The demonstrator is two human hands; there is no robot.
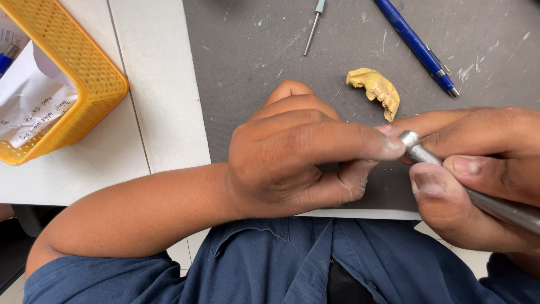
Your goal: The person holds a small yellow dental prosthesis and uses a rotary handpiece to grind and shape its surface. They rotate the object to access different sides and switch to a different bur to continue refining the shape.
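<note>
My left hand (pixel 292 152) is curled in front of me over the edge of a grey mat (pixel 253 62), its index fingertip touching the tip of a silver metal handpiece (pixel 478 197). Whatever sits under its fingers is hidden. My right hand (pixel 478 169) grips that handpiece like a pen, thumb and fingers wrapped around its shaft. A yellow dental cast piece (pixel 377 90) lies on the mat just beyond both hands, untouched.
A blue pen (pixel 419 45) lies at the far right of the mat, and a thin metal tool (pixel 313 28) lies at its far middle. A yellow mesh basket (pixel 73 73) with folded paper stands on the white table at left.
</note>
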